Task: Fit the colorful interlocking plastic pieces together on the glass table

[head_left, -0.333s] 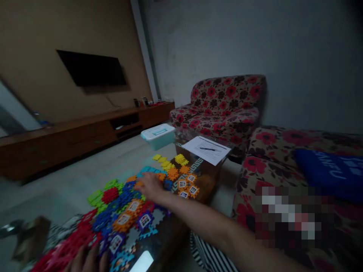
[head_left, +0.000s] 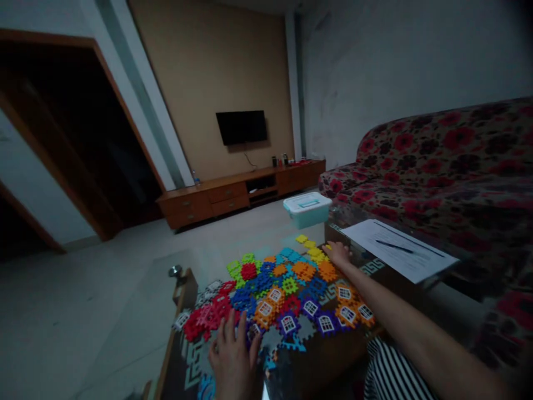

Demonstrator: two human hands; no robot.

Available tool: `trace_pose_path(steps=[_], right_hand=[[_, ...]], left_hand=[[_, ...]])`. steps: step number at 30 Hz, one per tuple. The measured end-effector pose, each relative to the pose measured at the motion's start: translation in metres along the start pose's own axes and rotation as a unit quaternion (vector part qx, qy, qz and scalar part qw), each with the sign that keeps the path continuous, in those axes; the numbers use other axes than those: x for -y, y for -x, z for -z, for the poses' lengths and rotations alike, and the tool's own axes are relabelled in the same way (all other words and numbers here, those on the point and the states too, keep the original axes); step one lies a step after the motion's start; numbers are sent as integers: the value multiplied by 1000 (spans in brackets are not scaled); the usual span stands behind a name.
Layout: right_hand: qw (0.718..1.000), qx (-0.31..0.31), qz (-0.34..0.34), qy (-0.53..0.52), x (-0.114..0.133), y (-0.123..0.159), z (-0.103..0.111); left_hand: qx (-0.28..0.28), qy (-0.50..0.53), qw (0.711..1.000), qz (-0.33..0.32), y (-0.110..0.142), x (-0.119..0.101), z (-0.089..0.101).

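Colourful plastic interlocking building pieces (head_left: 244, 297), notched at the edges, lie in heaps sorted roughly by colour on the low glass-topped table (head_left: 194, 364). My left hand (head_left: 234, 355) has its fingers spread over the near edge, beside the red pieces (head_left: 208, 315) and a purple window piece. At the far right end, my right hand (head_left: 339, 254) curls over yellow interlocking pieces (head_left: 328, 246), with yellow showing at its fingertips. More yellow pieces (head_left: 315, 253) and orange pieces (head_left: 327, 270) lie next to it. Orange window pieces (head_left: 346, 315) sit below my right forearm.
Printed paper (head_left: 393, 258) with a pen (head_left: 395, 246) on it lies at the table's right end. A teal box with a white lid (head_left: 310, 214) stands beyond the table. A flowered sofa (head_left: 400, 166) is at right; a wooden cabinet (head_left: 229, 197) runs along the far wall.
The view has swung left. My right hand has moved from the orange and light blue pieces to the yellow ones. More of my left hand now shows, fingers spread.
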State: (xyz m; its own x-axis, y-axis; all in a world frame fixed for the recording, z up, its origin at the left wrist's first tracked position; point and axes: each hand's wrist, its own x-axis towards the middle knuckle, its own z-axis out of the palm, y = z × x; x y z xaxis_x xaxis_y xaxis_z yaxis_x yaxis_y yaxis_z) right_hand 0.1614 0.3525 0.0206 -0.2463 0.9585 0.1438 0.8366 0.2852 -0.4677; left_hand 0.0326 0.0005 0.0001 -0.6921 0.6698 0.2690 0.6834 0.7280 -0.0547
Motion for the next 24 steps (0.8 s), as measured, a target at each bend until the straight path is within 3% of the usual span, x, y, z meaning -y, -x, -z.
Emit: trace_pose_path(steps=[4, 9, 20, 24], right_hand=[[997, 48, 55, 7, 17, 6, -47], [991, 72, 110, 9, 52, 22, -85], [957, 106, 269, -30, 83, 51, -62], [899, 150, 396, -114, 97, 66, -74]], left_hand=[[54, 38, 997, -44, 12, -6, -6], [78, 30, 996, -27, 14, -1, -4], [61, 39, 996, -54, 8, 6, -6], [39, 51, 995, -76, 6, 8, -17]])
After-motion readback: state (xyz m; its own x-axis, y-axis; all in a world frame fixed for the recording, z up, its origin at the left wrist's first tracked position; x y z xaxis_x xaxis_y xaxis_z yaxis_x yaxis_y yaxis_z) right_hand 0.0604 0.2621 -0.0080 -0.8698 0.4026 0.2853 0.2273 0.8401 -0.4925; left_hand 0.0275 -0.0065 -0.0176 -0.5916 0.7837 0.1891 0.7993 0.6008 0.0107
